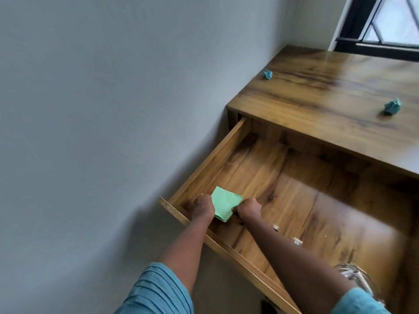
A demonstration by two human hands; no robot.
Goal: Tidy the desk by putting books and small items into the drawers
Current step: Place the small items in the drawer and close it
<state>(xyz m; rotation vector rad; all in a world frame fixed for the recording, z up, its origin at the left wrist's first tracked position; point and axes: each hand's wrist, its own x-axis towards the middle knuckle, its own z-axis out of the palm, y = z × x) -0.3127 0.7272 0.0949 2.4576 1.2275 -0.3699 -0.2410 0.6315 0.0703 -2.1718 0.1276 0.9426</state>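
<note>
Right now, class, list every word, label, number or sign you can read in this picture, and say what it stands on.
No text can be read.
The green paper, held by the left hand and the right hand in the open drawer, shows a blank face.
The left crumpled ball and right crumpled ball on the desk show no print.

A plain grey wall (90, 109) fills the left side and meets a second wall (313, 19) at the far corner. A wooden desk (328, 96) stands against both, its drawer (215, 159) pulled out. Beyond the desk's far edge, a dark-framed window (396, 21) lets in daylight that glints on the desktop.
</note>
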